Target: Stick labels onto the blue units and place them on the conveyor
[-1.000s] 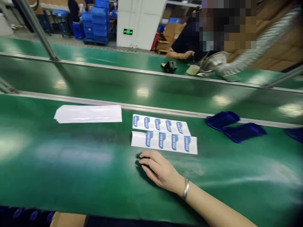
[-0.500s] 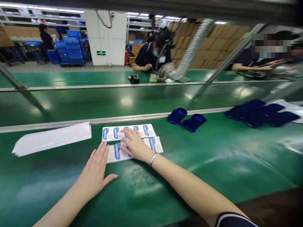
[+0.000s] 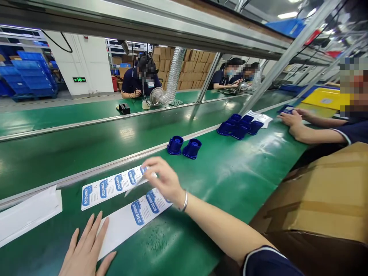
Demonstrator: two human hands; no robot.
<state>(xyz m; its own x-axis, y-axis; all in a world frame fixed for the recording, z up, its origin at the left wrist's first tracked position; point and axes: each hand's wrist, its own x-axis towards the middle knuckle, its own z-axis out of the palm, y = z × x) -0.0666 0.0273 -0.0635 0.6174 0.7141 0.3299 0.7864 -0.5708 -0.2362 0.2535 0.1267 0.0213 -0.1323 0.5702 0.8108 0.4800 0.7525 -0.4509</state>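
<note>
My left hand [image 3: 86,245] lies flat, fingers stretched, on the bare white end of the near label strip [image 3: 115,234]. Blue-and-white printed labels remain on the strip's right part. Above it, my right hand [image 3: 166,182] pinches a thin label [image 3: 134,186], seen nearly edge-on and a little blurred. Behind that, a second label strip [image 3: 94,196] with several printed labels lies on the green bench, its right end partly covered by my right hand. Two dark blue plastic parts [image 3: 175,145] stand beyond my right hand.
White paper sheets [image 3: 28,216] lie at the left. More blue parts [image 3: 238,127] are grouped farther right beside a white bag [image 3: 260,118]. A co-worker's hands [image 3: 293,119] hold a blue part at the right. A cardboard box [image 3: 324,195] stands at the bench's near right edge.
The view has turned to the right. My right hand has come up off the near strip with a label in its fingers. My left hand now rests on the strip's bare end.
</note>
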